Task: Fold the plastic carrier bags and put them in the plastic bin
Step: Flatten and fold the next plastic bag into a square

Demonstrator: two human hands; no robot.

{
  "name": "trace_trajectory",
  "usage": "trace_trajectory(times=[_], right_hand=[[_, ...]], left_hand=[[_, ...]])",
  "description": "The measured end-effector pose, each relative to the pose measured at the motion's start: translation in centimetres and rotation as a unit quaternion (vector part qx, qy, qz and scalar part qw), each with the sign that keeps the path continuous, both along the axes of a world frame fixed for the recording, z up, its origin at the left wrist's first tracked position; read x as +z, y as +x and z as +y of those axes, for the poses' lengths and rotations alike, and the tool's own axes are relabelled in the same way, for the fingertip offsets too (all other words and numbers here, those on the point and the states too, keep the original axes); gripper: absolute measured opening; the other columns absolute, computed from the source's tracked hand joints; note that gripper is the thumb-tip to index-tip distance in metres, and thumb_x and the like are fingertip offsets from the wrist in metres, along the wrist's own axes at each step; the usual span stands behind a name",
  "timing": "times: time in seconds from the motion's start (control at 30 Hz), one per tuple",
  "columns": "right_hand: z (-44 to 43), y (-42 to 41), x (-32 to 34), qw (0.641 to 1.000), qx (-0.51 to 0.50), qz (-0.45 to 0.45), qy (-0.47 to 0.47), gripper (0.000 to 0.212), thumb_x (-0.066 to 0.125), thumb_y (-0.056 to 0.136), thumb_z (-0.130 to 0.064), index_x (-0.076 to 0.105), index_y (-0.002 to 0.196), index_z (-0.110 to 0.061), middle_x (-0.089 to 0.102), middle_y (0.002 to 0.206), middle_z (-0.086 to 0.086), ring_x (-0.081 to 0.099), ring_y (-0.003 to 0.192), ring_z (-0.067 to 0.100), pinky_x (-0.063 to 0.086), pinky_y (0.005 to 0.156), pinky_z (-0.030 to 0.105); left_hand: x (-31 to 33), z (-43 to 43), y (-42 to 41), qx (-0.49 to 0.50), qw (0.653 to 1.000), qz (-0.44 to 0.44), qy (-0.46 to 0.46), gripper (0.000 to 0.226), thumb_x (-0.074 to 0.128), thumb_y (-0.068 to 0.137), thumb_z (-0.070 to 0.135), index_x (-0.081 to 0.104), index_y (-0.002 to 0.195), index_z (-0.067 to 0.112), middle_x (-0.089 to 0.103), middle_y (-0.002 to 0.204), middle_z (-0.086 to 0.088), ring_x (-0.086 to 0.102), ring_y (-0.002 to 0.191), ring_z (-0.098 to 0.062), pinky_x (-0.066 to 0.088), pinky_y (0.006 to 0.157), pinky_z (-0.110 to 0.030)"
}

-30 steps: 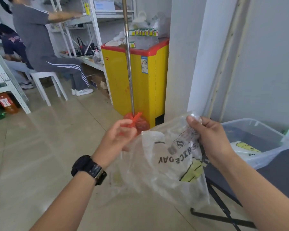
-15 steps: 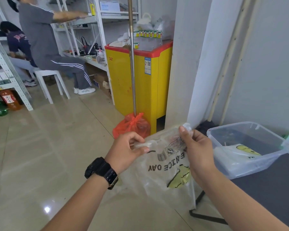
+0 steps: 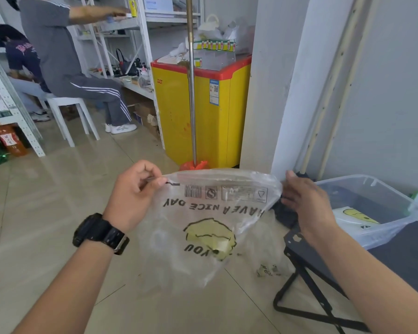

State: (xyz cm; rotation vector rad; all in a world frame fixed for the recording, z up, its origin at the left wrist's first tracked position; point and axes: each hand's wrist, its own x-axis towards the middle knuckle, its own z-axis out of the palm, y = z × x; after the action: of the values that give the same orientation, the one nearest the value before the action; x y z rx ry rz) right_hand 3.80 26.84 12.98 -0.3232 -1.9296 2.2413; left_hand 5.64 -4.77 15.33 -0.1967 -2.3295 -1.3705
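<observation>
carrier bag (image 3: 210, 213) now wide and taut

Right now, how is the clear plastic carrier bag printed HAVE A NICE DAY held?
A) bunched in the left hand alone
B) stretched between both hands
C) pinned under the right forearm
B: the left hand and right hand each hold one end of the carrier bag along its upper edge, spread in mid-air.

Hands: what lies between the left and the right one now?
In the head view, the clear carrier bag spans the gap: the left hand pinches one upper corner, the right hand holds the other, the rest hangs below.
</observation>
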Motion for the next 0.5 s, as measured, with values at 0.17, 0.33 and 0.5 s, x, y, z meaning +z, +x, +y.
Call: trace_trajectory(times=[0.17, 0.33, 0.5], right_hand=[[-1.2, 0.8, 0.1, 0.954, 0.281, 0.067, 0.081, 0.087, 0.077, 0.061, -0.071, 0.056, 0.134, -0.029, 0.065, 0.133, -0.001, 0.061, 0.124, 0.022, 0.043, 0.105, 0.047], [-0.4, 1.3, 1.0, 0.922, 0.324, 0.078, 0.196, 0.024, 0.079, 0.081, -0.011, 0.072, 0.102, -0.001, 0.077, 0.099, 0.011, 0.074, 0.09, 0.026, 0.059, 0.083, 0.033], [-0.6, 0.9, -1.0, 0.855, 0.111, 0.053, 0.504, 0.005, 0.07, 0.088, -0.037, 0.068, 0.092, -0.033, 0.072, 0.095, -0.017, 0.068, 0.092, 0.01, 0.058, 0.087, 0.04]], left_hand=[[-0.5, 0.4, 0.2, -0.072, 0.997, -0.031, 0.016, 0.012, 0.066, 0.088, 0.006, 0.06, 0.081, 0.014, 0.073, 0.074, -0.001, 0.062, 0.067, -0.015, 0.048, 0.065, -0.028], [-0.7, -0.8, -0.1, -0.041, 0.998, -0.022, 0.048, 0.008, 0.068, 0.087, 0.008, 0.062, 0.084, 0.01, 0.073, 0.077, -0.008, 0.064, 0.069, -0.023, 0.051, 0.067, -0.039], [-0.5, 0.4, 0.4, -0.033, 0.999, -0.016, -0.004, 0.015, 0.07, 0.085, 0.005, 0.063, 0.079, 0.017, 0.069, 0.077, 0.0, 0.062, 0.07, -0.009, 0.046, 0.068, -0.023]])
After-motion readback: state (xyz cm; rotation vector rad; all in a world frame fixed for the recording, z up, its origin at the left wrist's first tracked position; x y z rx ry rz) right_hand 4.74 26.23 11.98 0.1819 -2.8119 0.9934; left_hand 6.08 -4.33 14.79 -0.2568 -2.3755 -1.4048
